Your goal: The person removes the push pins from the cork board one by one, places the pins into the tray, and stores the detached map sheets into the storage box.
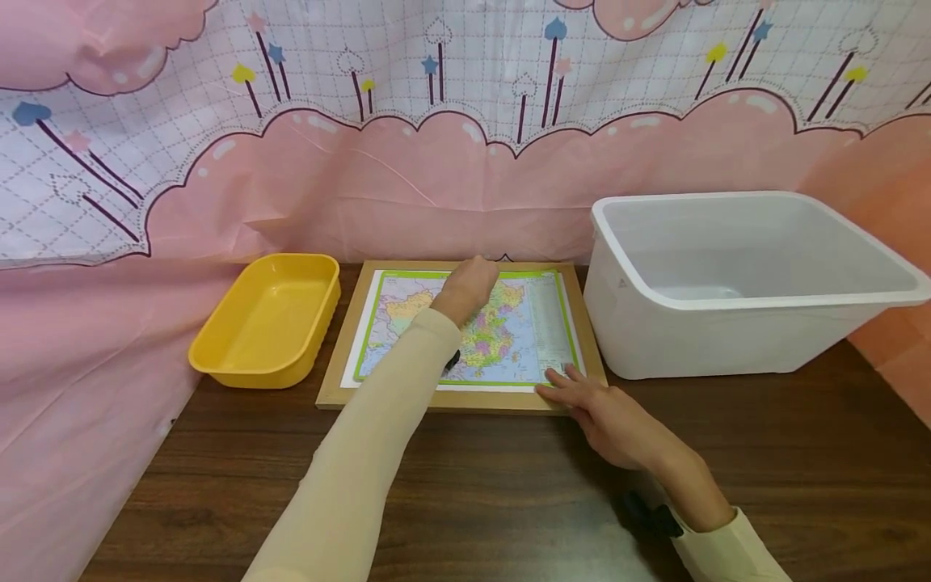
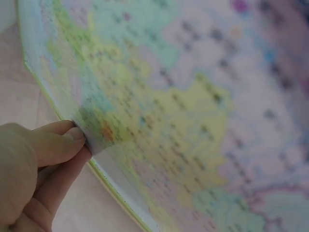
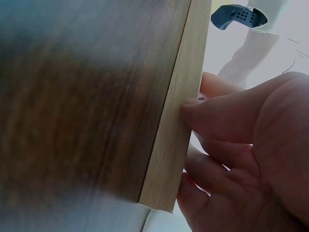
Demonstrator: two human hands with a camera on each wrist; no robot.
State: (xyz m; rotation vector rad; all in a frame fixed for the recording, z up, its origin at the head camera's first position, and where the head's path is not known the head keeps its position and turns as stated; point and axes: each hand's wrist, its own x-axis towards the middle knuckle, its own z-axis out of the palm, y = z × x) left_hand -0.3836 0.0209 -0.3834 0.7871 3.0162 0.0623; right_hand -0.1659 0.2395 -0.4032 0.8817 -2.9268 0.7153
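A map (image 1: pixel 480 347) with a green border lies on a white board in a wooden frame (image 1: pixel 451 402). My left hand (image 1: pixel 469 287) reaches across it to the far side. In the left wrist view, the left thumb and fingertips (image 2: pixel 72 133) pinch the edge of the map (image 2: pixel 159 121). My right hand (image 1: pixel 618 424) rests at the near right corner, its fingers spread over the frame and the map's corner. In the right wrist view, the right thumb (image 3: pixel 203 111) touches the side of the wooden frame (image 3: pixel 166 154).
A yellow tray (image 1: pixel 258 376) stands left of the frame. To the right is a large white tub (image 1: pixel 676 339), close beside the frame. The dark wooden table (image 1: pixel 473 493) extends in front, and a pink patterned cloth (image 1: pixel 436 186) hangs behind.
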